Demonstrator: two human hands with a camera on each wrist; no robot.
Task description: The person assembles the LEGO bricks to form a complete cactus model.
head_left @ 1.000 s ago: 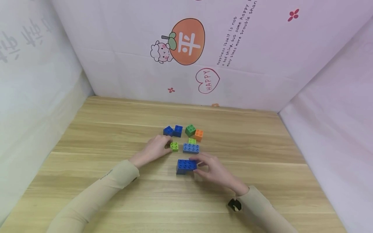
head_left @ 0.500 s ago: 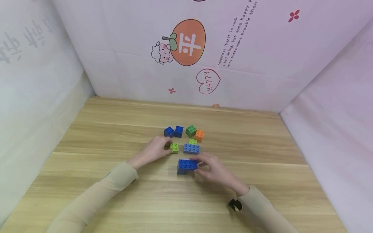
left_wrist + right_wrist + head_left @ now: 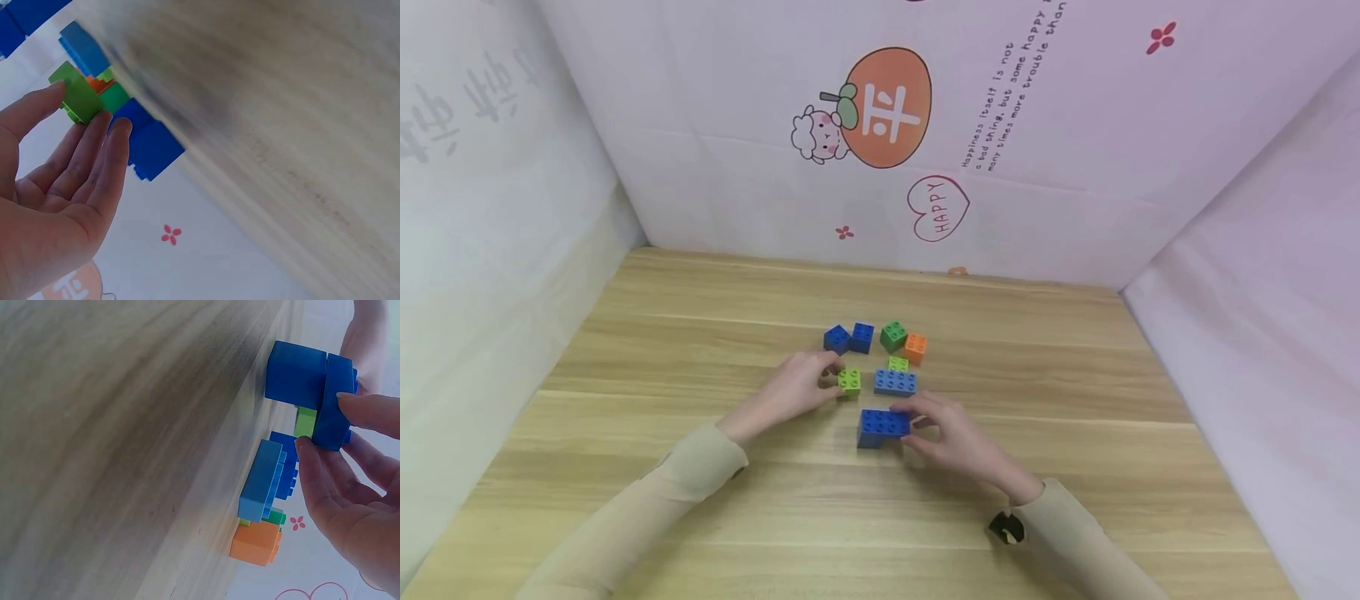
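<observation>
My left hand [image 3: 790, 390] pinches a small lime-green brick [image 3: 849, 382] between thumb and fingertips; the left wrist view shows the thumb on one side of that brick and fingers on the other. My right hand [image 3: 953, 440] grips the right end of a long dark blue brick [image 3: 334, 403], thumb and fingers on opposite sides. Under the left end of this long brick is a shorter dark blue brick [image 3: 295, 374], while its right end overhangs. A lighter blue long brick [image 3: 895, 382] lies just beyond the right hand, against a second lime-green brick [image 3: 898, 364], partly hidden behind it.
Farther back on the wooden table [image 3: 760, 292] are an orange brick [image 3: 916, 347], a green brick [image 3: 893, 335] and two dark blue bricks, one square [image 3: 862, 337] and one turned at an angle [image 3: 837, 339]. White printed cloth walls [image 3: 722, 167] enclose the back and sides.
My left wrist and forearm have shifted slightly to the left, with the fingers still at the lime-green brick. The right hand stays on the long dark blue brick.
</observation>
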